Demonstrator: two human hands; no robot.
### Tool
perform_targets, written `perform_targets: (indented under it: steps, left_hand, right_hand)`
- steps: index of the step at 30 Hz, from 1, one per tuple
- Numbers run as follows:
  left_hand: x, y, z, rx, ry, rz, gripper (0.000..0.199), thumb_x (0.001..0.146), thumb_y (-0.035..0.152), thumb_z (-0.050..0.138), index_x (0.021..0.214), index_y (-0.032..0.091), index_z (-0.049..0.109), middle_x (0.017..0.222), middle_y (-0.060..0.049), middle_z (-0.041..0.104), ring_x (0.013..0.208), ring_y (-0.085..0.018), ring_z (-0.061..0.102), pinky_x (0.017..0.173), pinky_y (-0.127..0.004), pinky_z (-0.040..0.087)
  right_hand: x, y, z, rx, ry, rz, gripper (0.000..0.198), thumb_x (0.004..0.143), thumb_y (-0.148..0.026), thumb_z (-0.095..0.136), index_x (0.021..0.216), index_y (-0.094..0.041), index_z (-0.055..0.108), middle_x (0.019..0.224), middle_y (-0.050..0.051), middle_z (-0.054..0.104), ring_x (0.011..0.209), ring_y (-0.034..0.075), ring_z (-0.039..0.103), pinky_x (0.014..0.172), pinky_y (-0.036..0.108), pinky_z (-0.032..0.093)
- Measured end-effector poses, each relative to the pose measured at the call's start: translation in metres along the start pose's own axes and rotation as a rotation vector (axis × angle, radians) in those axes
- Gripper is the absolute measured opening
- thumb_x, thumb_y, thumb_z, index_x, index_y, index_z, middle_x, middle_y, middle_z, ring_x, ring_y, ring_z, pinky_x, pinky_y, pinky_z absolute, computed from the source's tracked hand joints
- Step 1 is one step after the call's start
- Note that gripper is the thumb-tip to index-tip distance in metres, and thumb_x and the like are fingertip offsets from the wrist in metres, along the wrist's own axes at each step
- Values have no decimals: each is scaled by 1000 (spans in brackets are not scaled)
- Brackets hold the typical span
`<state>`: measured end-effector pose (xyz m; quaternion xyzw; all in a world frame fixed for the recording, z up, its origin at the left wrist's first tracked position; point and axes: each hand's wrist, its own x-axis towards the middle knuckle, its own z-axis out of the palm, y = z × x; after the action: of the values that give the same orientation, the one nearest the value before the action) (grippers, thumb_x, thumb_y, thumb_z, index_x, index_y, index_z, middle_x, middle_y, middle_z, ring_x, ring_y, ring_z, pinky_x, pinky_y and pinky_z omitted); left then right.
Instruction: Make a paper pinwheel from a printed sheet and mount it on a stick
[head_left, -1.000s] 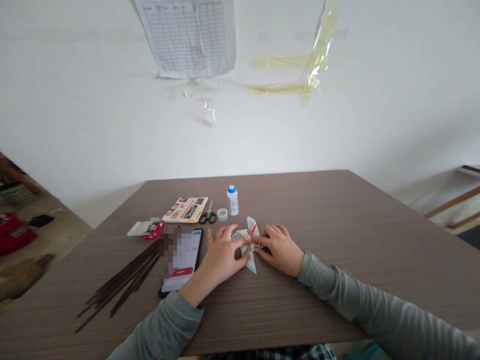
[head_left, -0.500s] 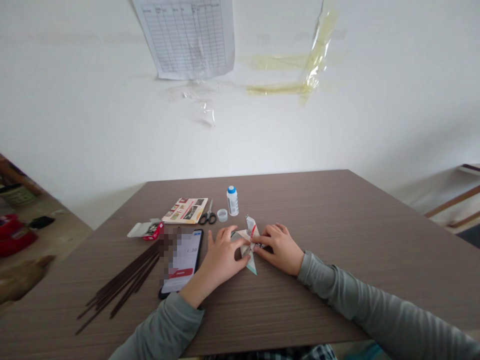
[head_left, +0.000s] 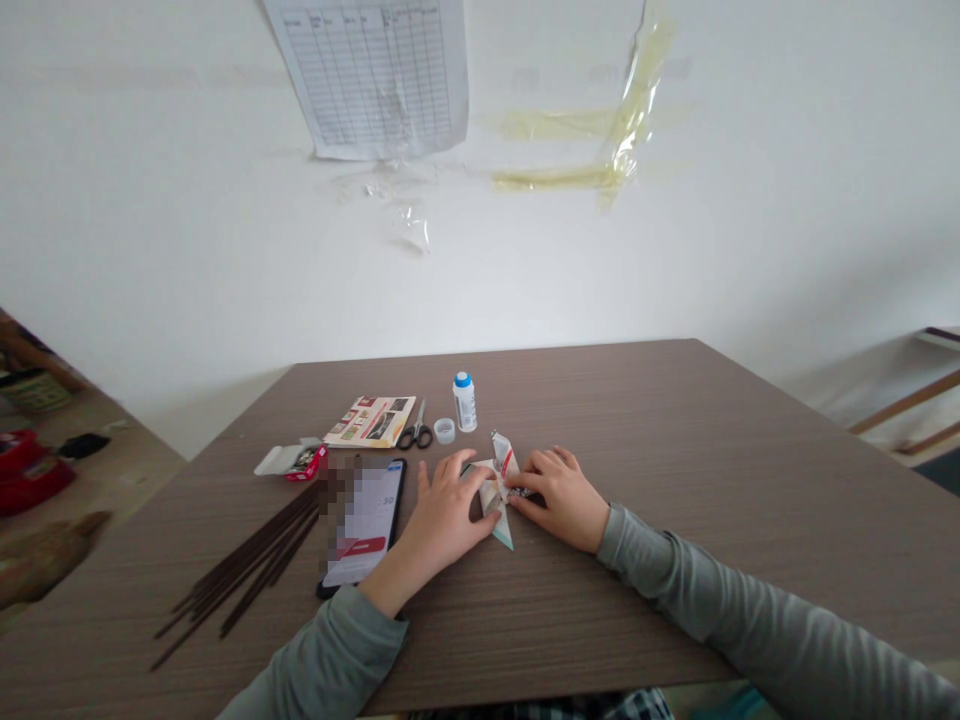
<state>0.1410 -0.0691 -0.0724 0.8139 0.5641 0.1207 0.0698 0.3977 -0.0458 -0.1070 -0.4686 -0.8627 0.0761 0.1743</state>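
A folded paper pinwheel (head_left: 504, 463), printed in white, red and pale green, lies on the table between my hands. My left hand (head_left: 448, 510) is at its left side, thumb and index apart; the thumb tip meets the lower blade and the other fingers are spread. On the right, my right hand (head_left: 564, 497) has its thumb and index closed on the pinwheel's right part, which they partly cover. Beyond the pinwheel stands a white glue bottle (head_left: 466, 408) with a blue top. Beside the bottle is a clear cap (head_left: 444, 431).
Scissors (head_left: 417, 430) lie beside a printed booklet (head_left: 373, 420). An opened small red box (head_left: 305, 462), a phone (head_left: 367, 530) and several thin dark sticks (head_left: 247, 560) are to the left. The brown table (head_left: 637, 420) meets a white wall.
My left index finger has drawn back slightly from the pinwheel's centre, exposing more of the paper. My right hand has hardly moved and stays on the pinwheel.
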Motion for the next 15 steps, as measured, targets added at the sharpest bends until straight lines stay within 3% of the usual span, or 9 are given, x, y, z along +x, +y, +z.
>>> perform_targets:
  steps: [5,15]
  left_hand:
    - [-1,1,-1,32,-14,-2,44,107,33,100,149,47,99,184,-10,76,176,-50,67,148,-98,43]
    - [-1,10,-16,55,-79,-25,43,112,35,98,153,47,98,192,-13,73,180,-54,64,147,-104,39]
  right_hand:
    - [0,-1,-1,23,-9,7,29,127,-42,82,150,-37,99,134,12,88,135,37,83,146,79,50]
    - [0,7,7,30,49,-27,27,125,-42,83,145,-39,100,127,11,87,129,37,83,142,74,53]
